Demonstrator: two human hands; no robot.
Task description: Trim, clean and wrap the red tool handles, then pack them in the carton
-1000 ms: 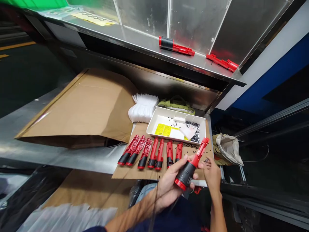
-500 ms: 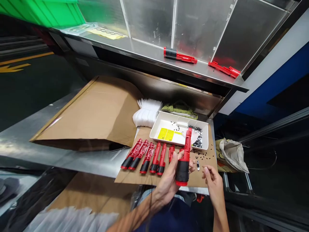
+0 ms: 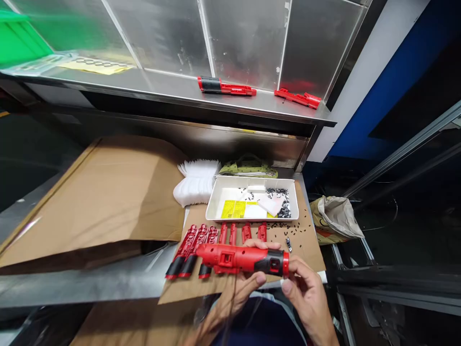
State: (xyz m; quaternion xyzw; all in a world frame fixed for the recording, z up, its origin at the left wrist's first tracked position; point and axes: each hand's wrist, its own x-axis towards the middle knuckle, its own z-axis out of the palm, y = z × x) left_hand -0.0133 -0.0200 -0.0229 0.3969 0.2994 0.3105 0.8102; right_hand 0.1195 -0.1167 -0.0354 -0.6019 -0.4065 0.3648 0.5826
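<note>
My hands hold a red and black plastic tool housing [image 3: 239, 258] level across the front of the cardboard sheet [image 3: 306, 252]. My left hand [image 3: 245, 283] cradles its middle from below, fingers curling over the top. My right hand [image 3: 304, 293] grips the black end with the red cap. Just beyond the housing lie several red and black housing halves [image 3: 185, 252] in a row, partly hidden behind it. A small metal clip [image 3: 288, 244] rests near my hands, among scattered black bits.
A white tray [image 3: 230, 192] holds small black parts and yellow labels. White sheets [image 3: 196, 182] are stacked beside it, with a large cardboard piece [image 3: 90, 202] to the left. Two red parts [image 3: 226, 86] lie on a steel shelf [image 3: 162, 89] above. A crumpled bag [image 3: 334, 218] sits right.
The housing has swung from upright to lying level, and my right hand has closed on its end. The view has shifted, moving the table and shelf left in the picture.
</note>
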